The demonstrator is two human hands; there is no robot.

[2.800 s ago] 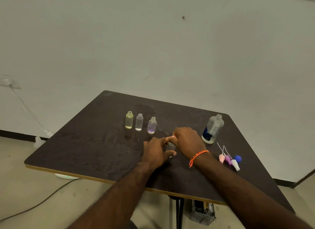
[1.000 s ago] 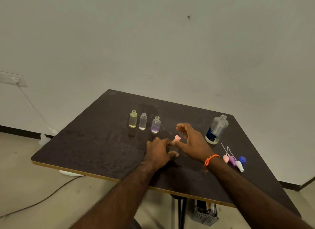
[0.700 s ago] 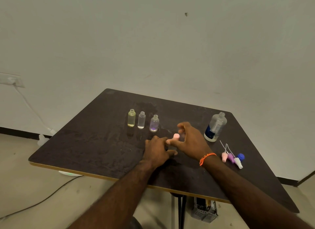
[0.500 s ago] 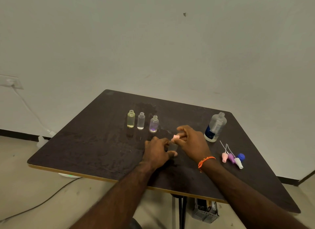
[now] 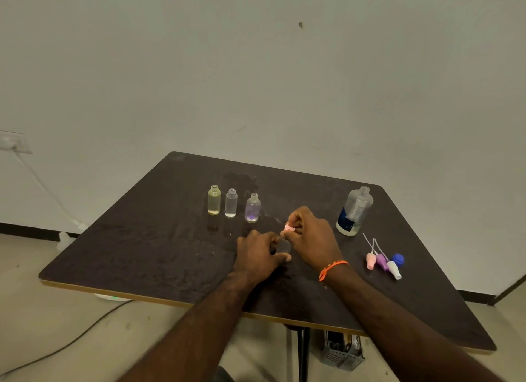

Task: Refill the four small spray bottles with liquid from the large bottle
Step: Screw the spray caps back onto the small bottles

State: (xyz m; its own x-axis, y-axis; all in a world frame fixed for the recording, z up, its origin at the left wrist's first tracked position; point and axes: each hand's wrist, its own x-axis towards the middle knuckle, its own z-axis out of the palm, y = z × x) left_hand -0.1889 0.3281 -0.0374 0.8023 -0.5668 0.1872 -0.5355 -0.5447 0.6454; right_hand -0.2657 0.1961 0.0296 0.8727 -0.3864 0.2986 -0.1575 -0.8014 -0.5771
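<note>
Fingers [image 5: 296, 225] of the right hand [image 5: 311, 239] are curled around a pink spray cap [image 5: 289, 228], pinched at the top of a small bottle [image 5: 284, 246]. That bottle is gripped by the left hand [image 5: 257, 256] and is mostly hidden. Three uncapped small bottles [image 5: 231, 203] are lined up at 11 o'clock from the hands. The large bottle [image 5: 354, 210] is placed at 2 o'clock, uncapped. Three removed spray heads [image 5: 382, 262] and a blue cap [image 5: 398, 259] are laid at 3 o'clock on the dark table [image 5: 142, 253].
</note>
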